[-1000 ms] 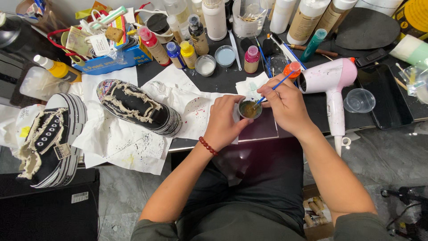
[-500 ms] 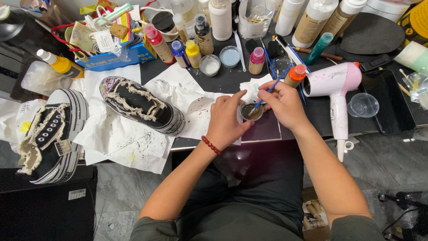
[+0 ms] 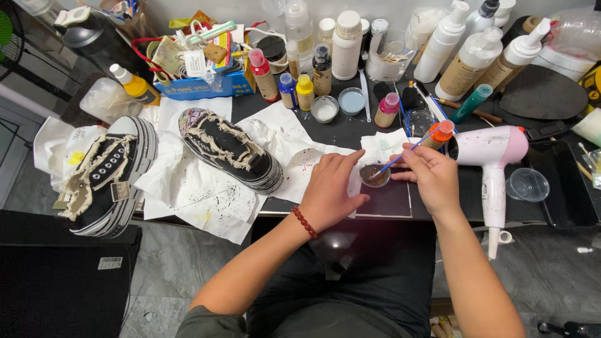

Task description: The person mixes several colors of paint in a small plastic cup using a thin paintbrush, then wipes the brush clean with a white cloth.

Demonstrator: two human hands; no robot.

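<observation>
Mixing cup [image 3: 374,174], small and round with dark brown liquid, sits on the dark mat [image 3: 391,201] at the near edge of the black table [image 3: 350,134], between both hands. Left hand [image 3: 335,191] rests just left of the cup, fingers curled loosely, fingertips touching its rim side; red bead bracelet [image 3: 305,222] on that wrist. Right hand [image 3: 432,178] is just right of the cup, pinched closed on a thin blue-handled brush [image 3: 407,150], whose tip is down in the cup and whose handle slants up and right. Behind the cup: white paper towel [image 3: 391,143], then a small pink-capped bottle [image 3: 387,110] and an orange-capped bottle [image 3: 439,134], the latter partly hidden by the brush hand. Right of the cup: pink-and-white hair dryer [image 3: 491,156] lying with its handle over the table edge, clear plastic cup [image 3: 528,184] just beyond it. Left of the cup: paint-speckled white paper [image 3: 200,194] carrying a black platform sneaker with frayed trim [image 3: 230,149]; a second matching sneaker [image 3: 106,175] further left, tilted on its side. Behind and left of the cup: two shallow dishes, one white [image 3: 325,109], one pale blue [image 3: 352,101], plus yellow-capped [image 3: 305,92] and blue-capped [image 3: 287,89] small bottles. Back row, well apart from the cup: tall white pump bottles [image 3: 476,56] and a blue box of clutter [image 3: 200,84].
</observation>
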